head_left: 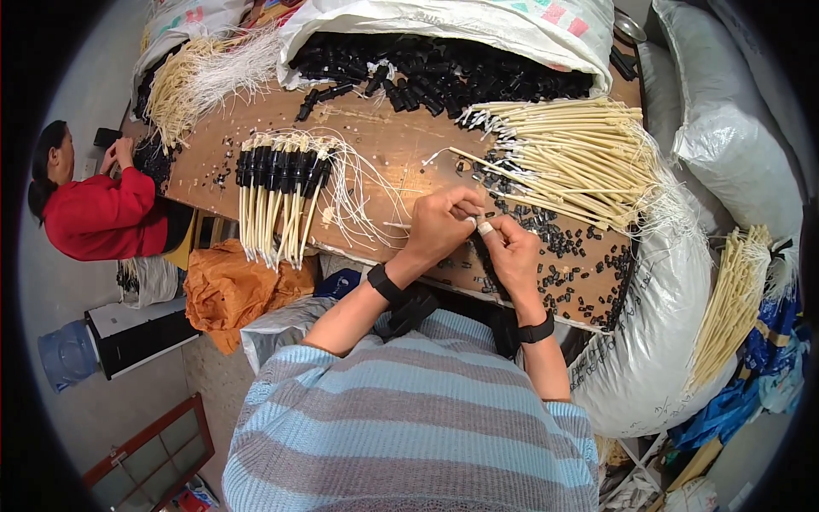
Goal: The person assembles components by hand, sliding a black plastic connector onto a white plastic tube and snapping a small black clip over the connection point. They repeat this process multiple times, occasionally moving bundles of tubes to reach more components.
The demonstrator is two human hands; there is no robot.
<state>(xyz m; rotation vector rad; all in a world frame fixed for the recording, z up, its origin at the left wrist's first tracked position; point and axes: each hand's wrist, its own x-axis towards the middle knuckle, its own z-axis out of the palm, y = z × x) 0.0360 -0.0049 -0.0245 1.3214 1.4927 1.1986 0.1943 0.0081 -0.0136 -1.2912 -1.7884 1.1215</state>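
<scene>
Over the front edge of the wooden table (375, 128), my two hands meet fingertip to fingertip. My left hand (444, 224) is closed in a pinch, and a thin white end shows beside its wrist. My right hand (512, 249) pinches too, with pale tape (485, 229) around a finger. Whatever small thing is between the fingertips is mostly hidden. Just beyond lies a single cream tube (478, 160), apart from the large pile of cream tubes (572, 158) with white wires. Small black pieces (559, 243) are scattered right of my hands.
Left of my hands lies a row of tubes with black sockets (281, 171) and trailing white wires. An open white sack (452, 26) spills black sockets (418, 72) at the back. Full grey sacks (657, 341) crowd the right. A person in red (102, 213) works at the far left.
</scene>
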